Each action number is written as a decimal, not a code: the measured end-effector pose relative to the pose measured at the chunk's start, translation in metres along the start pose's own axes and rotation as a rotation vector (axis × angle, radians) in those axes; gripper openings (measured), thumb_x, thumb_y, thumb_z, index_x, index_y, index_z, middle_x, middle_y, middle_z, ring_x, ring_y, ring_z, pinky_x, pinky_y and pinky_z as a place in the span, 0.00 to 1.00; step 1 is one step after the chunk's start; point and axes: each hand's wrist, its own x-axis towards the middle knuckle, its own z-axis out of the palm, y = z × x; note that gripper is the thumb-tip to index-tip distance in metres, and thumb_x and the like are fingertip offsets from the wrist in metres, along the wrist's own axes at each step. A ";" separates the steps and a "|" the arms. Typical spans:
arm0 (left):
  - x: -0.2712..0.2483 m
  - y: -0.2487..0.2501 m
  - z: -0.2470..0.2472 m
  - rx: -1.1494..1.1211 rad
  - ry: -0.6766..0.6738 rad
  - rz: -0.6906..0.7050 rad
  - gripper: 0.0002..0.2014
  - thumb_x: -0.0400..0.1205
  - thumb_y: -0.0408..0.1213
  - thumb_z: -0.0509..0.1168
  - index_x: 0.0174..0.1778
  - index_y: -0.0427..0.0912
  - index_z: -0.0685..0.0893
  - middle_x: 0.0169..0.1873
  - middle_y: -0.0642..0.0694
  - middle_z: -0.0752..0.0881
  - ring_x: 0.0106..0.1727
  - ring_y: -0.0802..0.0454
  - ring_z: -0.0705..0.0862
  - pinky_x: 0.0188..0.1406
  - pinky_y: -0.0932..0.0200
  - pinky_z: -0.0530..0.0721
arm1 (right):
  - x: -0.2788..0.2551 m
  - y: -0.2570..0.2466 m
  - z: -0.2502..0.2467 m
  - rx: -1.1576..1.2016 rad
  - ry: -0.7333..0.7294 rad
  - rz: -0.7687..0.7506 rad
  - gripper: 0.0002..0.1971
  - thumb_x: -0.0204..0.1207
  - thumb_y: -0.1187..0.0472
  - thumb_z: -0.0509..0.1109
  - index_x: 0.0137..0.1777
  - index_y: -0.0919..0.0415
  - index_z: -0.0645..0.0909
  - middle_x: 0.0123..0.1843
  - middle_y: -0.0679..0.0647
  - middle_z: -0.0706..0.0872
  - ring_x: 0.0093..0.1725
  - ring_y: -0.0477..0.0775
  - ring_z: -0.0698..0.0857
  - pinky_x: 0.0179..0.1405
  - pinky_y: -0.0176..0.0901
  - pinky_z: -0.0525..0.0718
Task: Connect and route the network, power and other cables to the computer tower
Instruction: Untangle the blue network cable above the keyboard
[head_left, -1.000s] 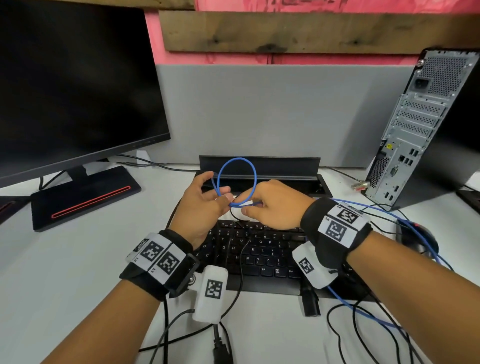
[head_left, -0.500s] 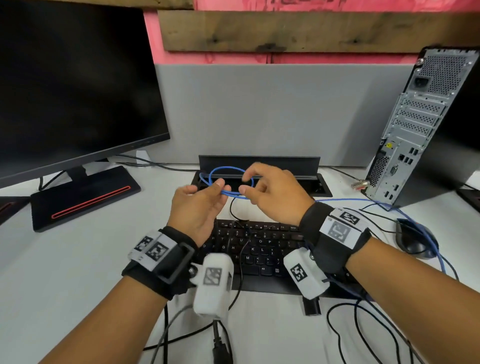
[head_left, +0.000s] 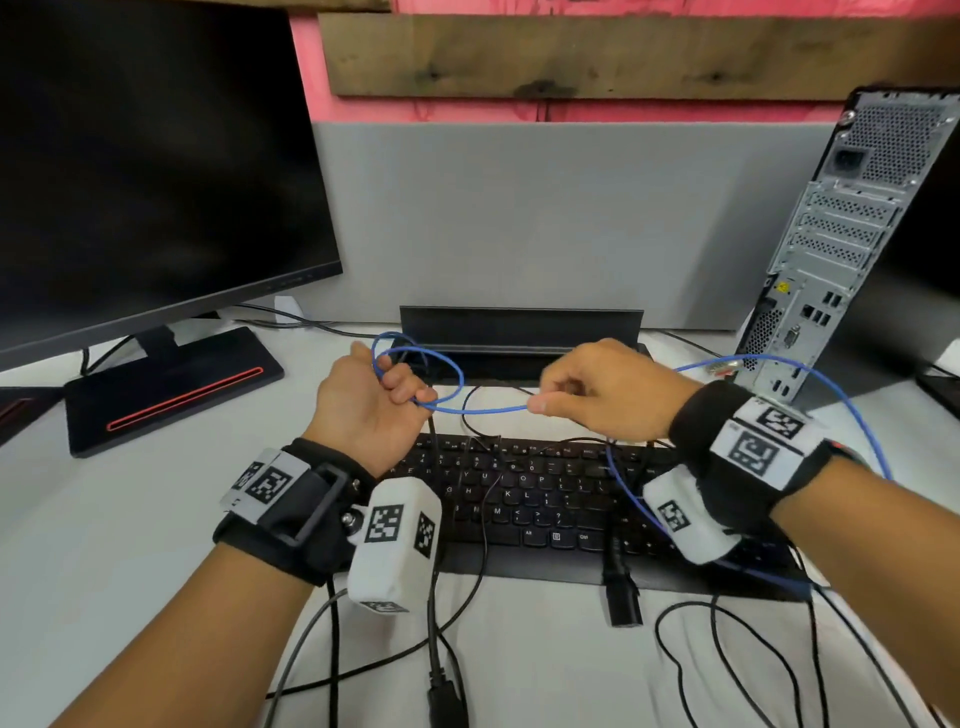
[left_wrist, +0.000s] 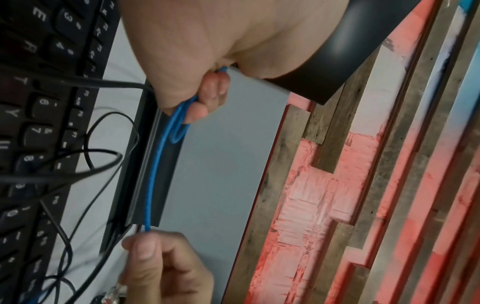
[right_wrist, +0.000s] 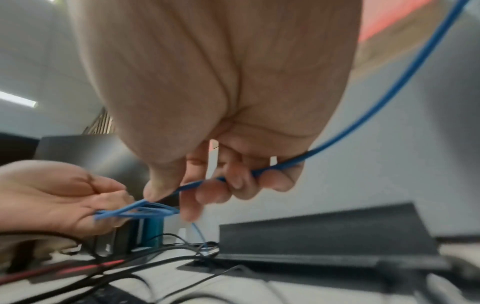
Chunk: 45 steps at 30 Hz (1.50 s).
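Up above the keyboard (head_left: 545, 499), the left hand (head_left: 374, 405) grips small loops of the blue network cable (head_left: 483, 410), fingers curled round the coil. At 3 o'clock from it, the right hand (head_left: 608, 395) pinches the same cable between thumb and curled fingers, a short stretch running between both hands. From the right hand the cable arcs away toward 2 o'clock, near the computer tower (head_left: 852, 249), whose rear ports face the person. Black cables (head_left: 467, 613) sprawl over the desk (head_left: 104, 519) at 6 o'clock. A dark monitor (head_left: 145, 171) stands at 10 o'clock.
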 end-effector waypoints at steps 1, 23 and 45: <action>0.001 -0.001 -0.001 0.056 0.010 -0.008 0.22 0.91 0.54 0.44 0.35 0.45 0.66 0.28 0.50 0.60 0.25 0.54 0.56 0.31 0.60 0.62 | -0.003 0.005 -0.007 -0.055 -0.021 0.010 0.18 0.83 0.45 0.69 0.34 0.52 0.83 0.29 0.50 0.82 0.31 0.45 0.78 0.32 0.28 0.70; -0.010 -0.037 0.013 0.360 -0.040 0.055 0.10 0.90 0.33 0.50 0.45 0.41 0.72 0.24 0.46 0.70 0.19 0.54 0.63 0.25 0.58 0.73 | 0.041 -0.056 -0.028 0.871 0.213 0.526 0.11 0.82 0.72 0.58 0.53 0.70 0.82 0.24 0.52 0.74 0.22 0.47 0.64 0.22 0.39 0.59; 0.005 -0.003 0.003 -0.164 0.057 -0.027 0.16 0.92 0.40 0.47 0.40 0.42 0.73 0.18 0.52 0.70 0.19 0.59 0.68 0.22 0.63 0.73 | -0.009 -0.038 -0.021 0.232 -0.265 0.105 0.10 0.86 0.47 0.66 0.57 0.42 0.90 0.24 0.47 0.78 0.23 0.48 0.74 0.29 0.38 0.77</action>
